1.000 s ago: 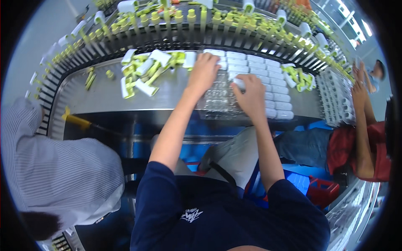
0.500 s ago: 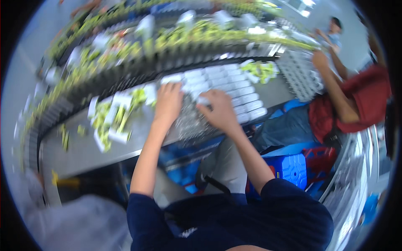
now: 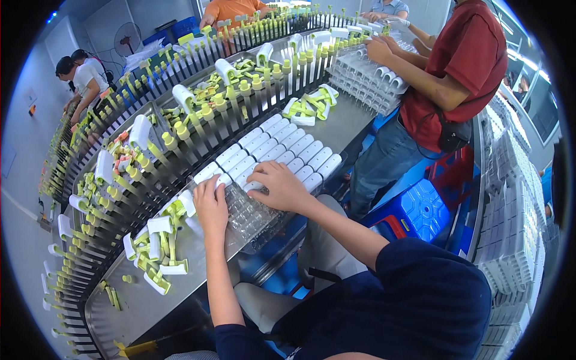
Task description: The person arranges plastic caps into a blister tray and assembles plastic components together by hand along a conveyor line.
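Note:
A clear plastic blister tray lies at the near edge of the metal bench, its far part filled with rows of white rounded caps. My left hand is at the tray's left end, fingers bent, thumb and forefinger against a white cap. Over the tray, my right hand pinches another white cap between thumb and fingers. Bare tray pockets show between and below my hands. Left of my left hand is a loose pile of yellow-green parts with white caps.
A curved rack of upright yellow-green holders runs behind the bench. More capped parts lie beyond the tray. A person in red works at stacked trays on the right. A blue stool stands beside me.
The view has swung, and the blur has gone. Both hands remain at the tray, and the right still holds a white cap near the filled rows.

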The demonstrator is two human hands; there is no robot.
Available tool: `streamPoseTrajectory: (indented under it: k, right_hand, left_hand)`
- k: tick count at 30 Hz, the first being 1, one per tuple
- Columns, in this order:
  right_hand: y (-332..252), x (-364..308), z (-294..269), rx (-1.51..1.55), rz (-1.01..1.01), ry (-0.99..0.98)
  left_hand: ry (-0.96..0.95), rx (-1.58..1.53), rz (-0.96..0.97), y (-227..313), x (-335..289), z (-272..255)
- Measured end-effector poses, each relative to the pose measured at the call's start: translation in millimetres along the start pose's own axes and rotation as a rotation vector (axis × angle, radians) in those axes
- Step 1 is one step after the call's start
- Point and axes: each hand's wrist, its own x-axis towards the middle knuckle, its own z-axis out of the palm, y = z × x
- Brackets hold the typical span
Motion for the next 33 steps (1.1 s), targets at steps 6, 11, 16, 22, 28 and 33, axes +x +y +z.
streamPoseTrajectory:
  k: [6, 11, 16, 22, 28, 33]
  right_hand:
    - [-4, 1, 5, -0.035, 0.032, 0.008]
    - [-1, -1, 3, -0.091, 0.013, 0.014]
    - [-5, 1, -4, -0.078, 0.077, -0.036]
    - [-6, 1, 1, -0.054, 0.081, 0.006]
    - [-4, -1, 5, -0.058, 0.090, 0.017]
    - [-4, -2, 2, -0.067, 0.100, 0.004]
  left_hand:
    - [0.023, -0.003, -0.002, -9, -2, -2]
    - [0.034, -0.031, 0.013, -3, -3, 1]
    - [0.040, -0.050, 0.011, 0, -2, 1]
    - [0.051, -0.088, -0.050, -2, -5, -1]
    - [0.058, -0.078, -0.030, -4, -4, 0]
    - [0.035, -0.063, -0.032, -3, -5, 0]
